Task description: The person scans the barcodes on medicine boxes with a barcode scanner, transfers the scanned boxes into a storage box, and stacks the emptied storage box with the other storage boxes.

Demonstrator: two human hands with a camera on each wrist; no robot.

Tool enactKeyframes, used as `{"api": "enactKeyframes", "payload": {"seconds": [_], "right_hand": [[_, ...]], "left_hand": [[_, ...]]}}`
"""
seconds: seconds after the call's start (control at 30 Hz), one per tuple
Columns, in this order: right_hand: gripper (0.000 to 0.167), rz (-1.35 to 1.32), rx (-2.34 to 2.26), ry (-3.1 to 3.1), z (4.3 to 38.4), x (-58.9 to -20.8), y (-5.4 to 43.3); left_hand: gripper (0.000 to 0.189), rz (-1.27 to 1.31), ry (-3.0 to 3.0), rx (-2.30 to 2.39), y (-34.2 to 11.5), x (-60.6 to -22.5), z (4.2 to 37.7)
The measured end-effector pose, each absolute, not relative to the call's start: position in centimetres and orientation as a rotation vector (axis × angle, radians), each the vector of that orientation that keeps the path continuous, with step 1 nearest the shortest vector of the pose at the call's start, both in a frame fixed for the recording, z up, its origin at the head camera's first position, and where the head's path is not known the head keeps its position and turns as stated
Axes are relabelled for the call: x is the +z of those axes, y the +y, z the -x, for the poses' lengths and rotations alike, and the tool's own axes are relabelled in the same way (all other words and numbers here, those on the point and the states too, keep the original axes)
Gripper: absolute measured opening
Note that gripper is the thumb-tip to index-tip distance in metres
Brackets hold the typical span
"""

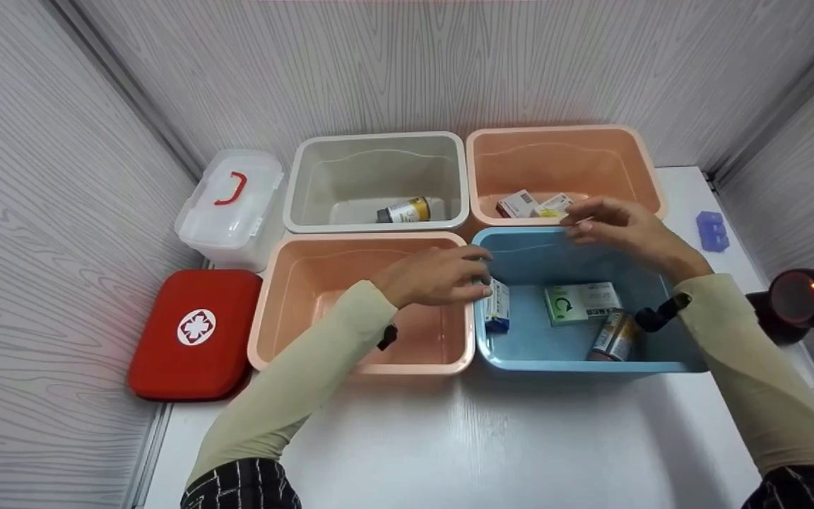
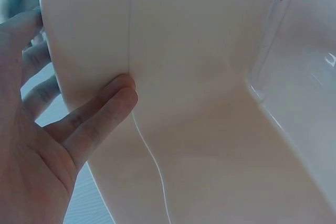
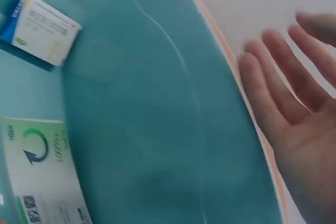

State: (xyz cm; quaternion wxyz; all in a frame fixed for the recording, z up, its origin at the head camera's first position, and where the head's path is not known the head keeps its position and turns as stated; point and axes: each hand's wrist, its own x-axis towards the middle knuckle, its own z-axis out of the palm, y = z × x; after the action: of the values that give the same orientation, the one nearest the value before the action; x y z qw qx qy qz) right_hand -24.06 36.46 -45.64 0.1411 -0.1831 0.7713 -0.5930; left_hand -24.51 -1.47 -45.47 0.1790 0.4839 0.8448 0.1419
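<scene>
My left hand is over the right rim of the front peach bin, beside the blue bin. In the left wrist view its fingers extend past the rim, holding nothing visible; contact is unclear. Just right of its fingertips, a white and blue medicine box leans against the blue bin's left wall. My right hand hovers at the blue bin's far rim, fingers loosely spread with nothing in them. A green and white box and brown-labelled bottles lie in the blue bin.
The back right peach bin holds small boxes. A bottle lies in the grey bin. At left are a clear lidded case and red first-aid case; at right, a purple pill organizer and black device.
</scene>
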Motion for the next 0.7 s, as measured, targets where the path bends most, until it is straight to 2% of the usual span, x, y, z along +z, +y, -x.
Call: {"api": "enactKeyframes", "payload": {"seconds": [0.17,0.43,0.7], "right_hand": [[0.049,0.571,-1.314,2.220,23.8,-47.0,33.3],[0.081,0.574,-0.919,2.133,24.1,-50.5,29.1],[0.078,0.702,-0.880,2.123,23.9,-52.4,27.0]], "left_hand": [[0.048,-1.363,2.394,0.403,-1.5,-45.5,24.4],[0.046,-1.365,2.383,0.415,-1.4,-45.5,24.4],[0.046,-1.412,2.401,0.410,-1.5,-45.6,24.4]]}}
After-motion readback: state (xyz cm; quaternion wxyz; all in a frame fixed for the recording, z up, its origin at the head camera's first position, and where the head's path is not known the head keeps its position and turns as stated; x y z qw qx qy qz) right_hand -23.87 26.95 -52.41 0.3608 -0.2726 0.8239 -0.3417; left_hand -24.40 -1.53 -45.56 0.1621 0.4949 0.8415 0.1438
